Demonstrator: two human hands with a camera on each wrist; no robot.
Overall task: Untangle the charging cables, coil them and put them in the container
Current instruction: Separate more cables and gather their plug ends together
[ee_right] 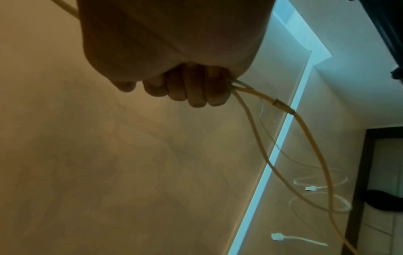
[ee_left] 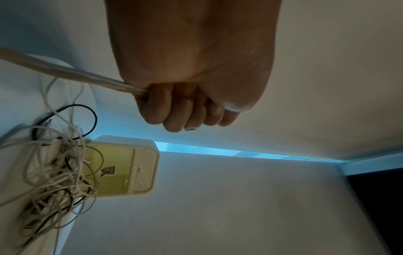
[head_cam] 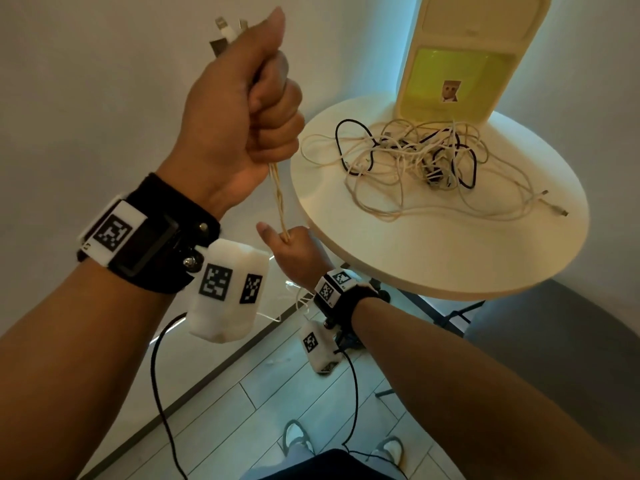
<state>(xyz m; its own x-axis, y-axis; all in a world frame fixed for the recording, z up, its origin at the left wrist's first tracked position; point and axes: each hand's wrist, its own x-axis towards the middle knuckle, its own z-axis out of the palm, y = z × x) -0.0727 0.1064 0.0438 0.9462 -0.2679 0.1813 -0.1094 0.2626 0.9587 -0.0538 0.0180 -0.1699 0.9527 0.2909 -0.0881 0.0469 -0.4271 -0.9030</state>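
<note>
Cream cords [head_cam: 277, 195], twisted together into 1 strand, stretched taut between 2 fists, off the table's near edge. Left hand [head_cam: 242, 109] raised high, fingers clenched round the upper end, plugs [head_cam: 225, 32] poking out above the thumb. Right hand [head_cam: 294, 251] lower, fingers curled tight round the same strand, loose tails trailing from it down toward the floor, seen from the right wrist [ee_right: 305, 138]. Exact count of cords in the strand: cannot tell.

Rest of the task's stuff still waiting: tangle [head_cam: 412, 157] of pale and black cables heaped on the round table [head_cam: 485, 265], touching the foot of the container [head_cam: 453, 60], which stands upright at the far side. 1 white plug end [head_cam: 557, 211] lying apart from the heap, near the right rim.

Risks from here, as a judgement:
- Pulling harder on a twisted strand likely tightens the twist instead of freeing it; better to slacken and unwind.
- Dangling tails could drag on the floor, catch underfoot or snag the table's legs, jerking the strand out of the right fist.
- Plugs jutting from the left fist could slip through if that grip eases, dropping the whole length.
- Wrist-camera leads [head_cam: 162, 393] hanging close by could get wound into a coil by mistake.
- Any swing of the strand across the table could hook the heap and pull it over the edge.
</note>
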